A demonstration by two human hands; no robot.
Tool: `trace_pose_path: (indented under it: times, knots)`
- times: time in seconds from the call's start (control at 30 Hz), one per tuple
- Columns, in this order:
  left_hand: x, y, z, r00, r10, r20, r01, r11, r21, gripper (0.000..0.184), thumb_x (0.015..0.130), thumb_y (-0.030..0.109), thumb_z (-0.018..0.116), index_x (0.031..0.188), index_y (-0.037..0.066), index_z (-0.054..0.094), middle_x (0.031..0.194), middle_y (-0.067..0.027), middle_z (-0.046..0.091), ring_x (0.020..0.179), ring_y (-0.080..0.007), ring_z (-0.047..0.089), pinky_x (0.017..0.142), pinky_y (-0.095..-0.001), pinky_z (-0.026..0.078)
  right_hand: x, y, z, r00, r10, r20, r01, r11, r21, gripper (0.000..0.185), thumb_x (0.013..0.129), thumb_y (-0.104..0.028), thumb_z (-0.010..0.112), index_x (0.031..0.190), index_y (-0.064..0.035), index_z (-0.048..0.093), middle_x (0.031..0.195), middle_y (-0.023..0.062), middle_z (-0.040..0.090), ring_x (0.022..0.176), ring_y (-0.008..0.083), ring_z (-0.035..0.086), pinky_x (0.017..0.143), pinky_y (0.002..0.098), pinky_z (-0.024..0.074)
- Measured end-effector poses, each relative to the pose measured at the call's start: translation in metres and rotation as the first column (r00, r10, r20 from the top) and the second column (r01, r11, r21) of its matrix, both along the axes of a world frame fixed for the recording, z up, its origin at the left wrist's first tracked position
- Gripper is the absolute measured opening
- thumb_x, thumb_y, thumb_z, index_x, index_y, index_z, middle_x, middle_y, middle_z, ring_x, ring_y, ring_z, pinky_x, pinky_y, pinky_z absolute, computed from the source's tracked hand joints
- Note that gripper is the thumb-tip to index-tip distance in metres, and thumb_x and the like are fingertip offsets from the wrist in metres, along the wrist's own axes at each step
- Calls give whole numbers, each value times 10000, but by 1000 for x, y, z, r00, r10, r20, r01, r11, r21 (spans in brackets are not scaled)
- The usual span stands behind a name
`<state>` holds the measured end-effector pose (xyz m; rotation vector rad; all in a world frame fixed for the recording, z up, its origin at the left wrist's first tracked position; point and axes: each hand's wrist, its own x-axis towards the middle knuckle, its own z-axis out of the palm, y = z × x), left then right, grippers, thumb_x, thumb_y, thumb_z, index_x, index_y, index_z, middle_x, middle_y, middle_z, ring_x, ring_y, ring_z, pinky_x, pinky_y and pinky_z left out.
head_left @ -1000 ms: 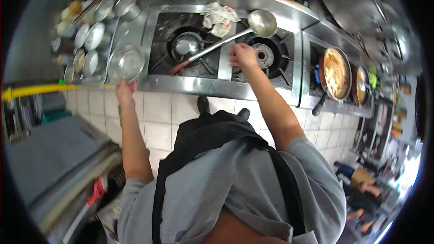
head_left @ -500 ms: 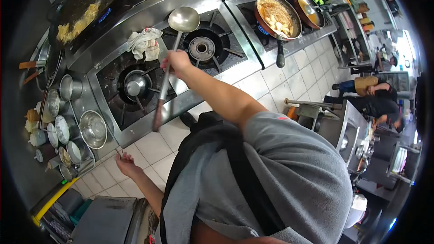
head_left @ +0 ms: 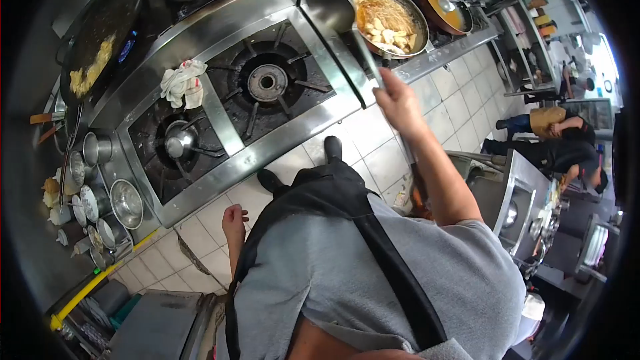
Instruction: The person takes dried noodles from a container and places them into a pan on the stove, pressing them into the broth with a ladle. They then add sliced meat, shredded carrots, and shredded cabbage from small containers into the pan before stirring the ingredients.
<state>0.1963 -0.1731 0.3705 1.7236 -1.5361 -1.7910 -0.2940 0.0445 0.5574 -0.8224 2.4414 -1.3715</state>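
My right hand (head_left: 398, 101) is closed around the long handle of a ladle (head_left: 327, 9). The ladle's bowl is beside the left rim of a frying pan (head_left: 393, 20), which holds a browned, stringy food and pale chunks. Whether bowl and rim touch, I cannot tell. Low at my left side, my left hand (head_left: 235, 221) has its fingers curled, with nothing visible in it. A second pan (head_left: 443, 5), with yellow-orange liquid and a small ladle resting in it, stands to the right.
A burner (head_left: 267, 83) lies left of my right hand, with a crumpled cloth (head_left: 183, 84) farther left. A wok (head_left: 100, 47) with yellow food sits over a blue flame. Metal bowls (head_left: 126, 204) and containers line the left side. Two people (head_left: 563, 153) stand at the right.
My right hand has carried the ladle rightward from over the burner to the frying pan. My left hand has drawn back from near the metal bowl towards my body, fingers now curled in.
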Motion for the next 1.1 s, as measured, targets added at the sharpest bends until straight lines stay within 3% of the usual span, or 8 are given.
trace_pose_path:
  times: [0.07,0.2,0.27,0.47,0.6,0.8,0.9,1.1]
  knots:
    - [-25,12,-7,1000,-6,7,6,1000,1,242,1003,249,623,1051,12,642,873,-94,689,731,-152,645,647,-282,532,-36,40,33,992,-62,-111,96,940,328,490,879,-169,642,1364,-133,579,918,213,711,825,346,708,778,429,557]
    - [-67,49,-23,998,-49,44,49,999,-3,222,996,224,625,1055,11,646,900,-94,689,792,-167,677,642,-281,548,-122,110,21,923,89,-373,103,879,466,487,869,-216,645,1350,-173,591,989,206,717,936,401,687,847,491,550]
    - [-85,70,-28,984,-174,40,175,984,-26,225,981,227,639,1065,19,652,902,-92,690,778,-168,672,643,-287,548,-148,122,33,933,153,-325,89,777,623,470,856,-180,602,1325,-196,601,1013,188,718,936,391,684,852,481,545]
    - [-140,110,-26,897,-372,240,389,921,-28,288,961,281,660,1061,11,666,833,-56,701,720,-127,648,643,-263,508,-191,191,38,872,301,-385,34,749,662,499,827,-110,602,1317,-207,603,981,165,715,896,371,690,816,468,548]
    - [-148,118,-32,918,-346,193,351,936,8,304,962,281,657,1087,4,663,847,-70,703,723,-139,652,660,-275,525,-193,202,35,930,162,-329,89,770,632,498,829,-115,651,1321,-188,617,990,163,717,907,367,694,826,452,551]
    - [-177,116,-40,919,-327,220,317,945,82,291,967,261,649,1104,4,655,858,-80,699,758,-150,665,687,-284,543,-217,151,-32,999,-18,41,6,962,273,488,865,-190,656,1338,-82,605,991,208,721,895,302,708,836,389,538]
    - [-176,125,-51,971,-222,91,217,974,64,289,963,259,652,1095,1,657,860,-82,703,758,-153,666,693,-288,545,-219,128,-37,997,17,78,-42,940,338,495,867,-212,662,1341,-79,607,946,188,722,861,270,701,810,388,538]
    - [-182,142,-39,892,-368,262,370,928,43,293,952,264,655,1079,1,662,864,-83,713,758,-163,670,697,-299,546,-206,128,-17,974,121,193,-194,883,427,479,875,-214,657,1340,-107,613,864,186,708,797,284,694,766,410,537]
